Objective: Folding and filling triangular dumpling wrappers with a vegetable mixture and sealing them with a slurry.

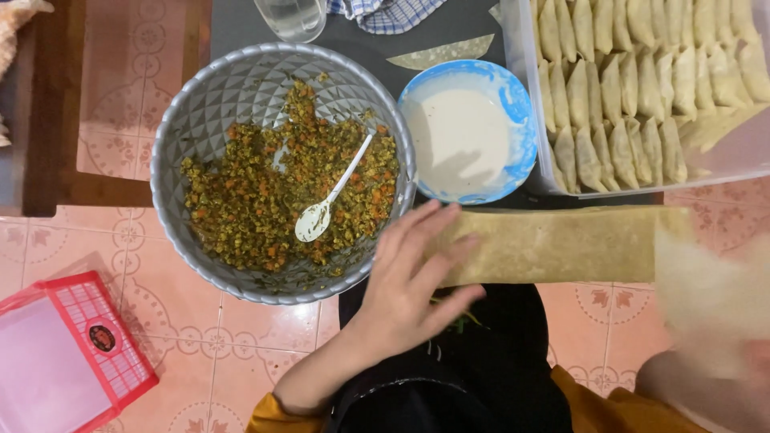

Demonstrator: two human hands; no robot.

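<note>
My left hand [409, 281] lies flat, fingers spread, on the left end of a stack of long tan pastry strips [561, 244] that rests across my lap. My right hand [722, 353] is at the lower right, blurred with motion, and seems to hold a pale pastry sheet [706, 297] lifted off the stack's right end. A grey bowl [192, 112] of green and orange chopped filling sits to the left with a white spoon [325, 204] in it. A blue bowl [517, 104] of white paste stands behind the strips.
A clear tray [722, 164] at the upper right holds rows of folded pastries. A glass [293, 16] and a checked cloth [385, 12] lie at the top. A red and pink plastic box [64, 353] sits on the tiled floor at the lower left.
</note>
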